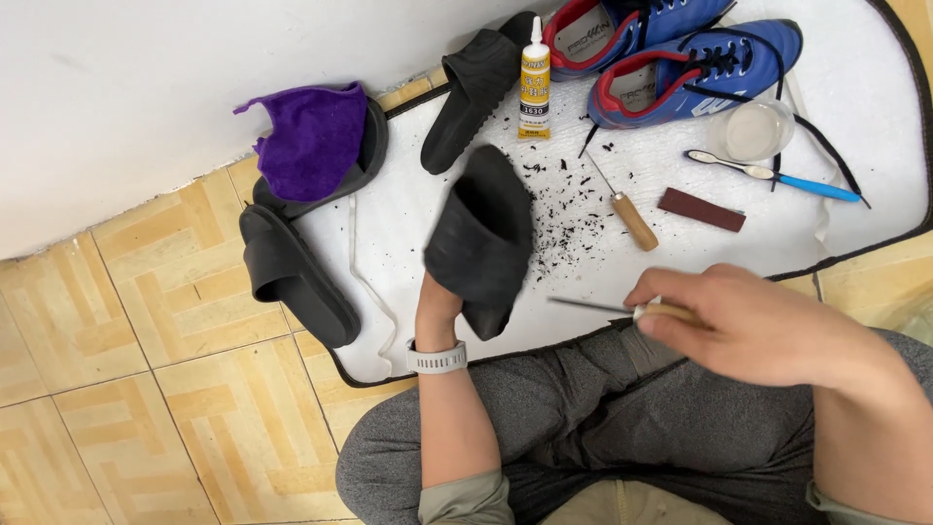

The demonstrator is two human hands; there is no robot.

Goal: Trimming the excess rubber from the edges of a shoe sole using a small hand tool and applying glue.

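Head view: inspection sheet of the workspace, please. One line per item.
Surface: white mat with a dark border, strewn with dark crumbs, lying on tan patterned floor tiles.
Job's things: black slide sandal on the left hand, blurred; thin metal-tipped tool in the right hand.
Clutter: three more black sandals, purple cloth, glue tube, blue and red sports shoes, clear cup, toothbrush, wooden-handled awl, dark red block.
Grippers: both hands closed on their things; white watch on the left wrist.
Cables: nothing seen; only loose shoelaces.
Surroundings: white wall; grey trousers.
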